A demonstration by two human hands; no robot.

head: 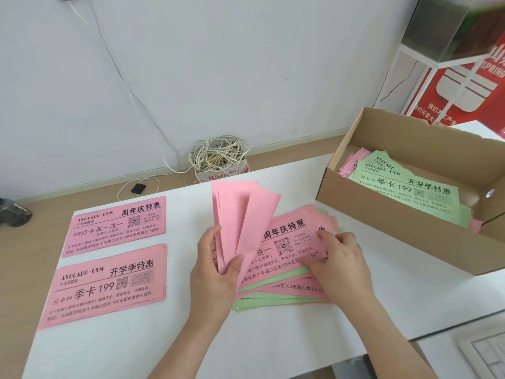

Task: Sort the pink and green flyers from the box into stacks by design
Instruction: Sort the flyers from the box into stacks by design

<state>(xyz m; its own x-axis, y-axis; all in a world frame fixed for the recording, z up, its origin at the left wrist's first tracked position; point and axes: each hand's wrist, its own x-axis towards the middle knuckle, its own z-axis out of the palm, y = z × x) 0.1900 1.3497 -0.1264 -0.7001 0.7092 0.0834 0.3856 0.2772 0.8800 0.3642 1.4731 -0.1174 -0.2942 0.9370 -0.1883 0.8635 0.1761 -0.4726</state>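
My left hand holds a fan of several pink flyers upright, blank backs toward me. My right hand rests with fingertips pinching the top pink flyer of a loose mixed pile of pink and green flyers in the middle of the table. Two sorted pink stacks lie at the left: the far stack and the near stack, each with a different headline. The cardboard box at the right holds more green flyers and pink ones.
A tangle of white cable sits in a small carton behind the white table. A black adapter lies on the wooden ledge. A red poster stands at the far right, and a keyboard corner shows at the bottom right.
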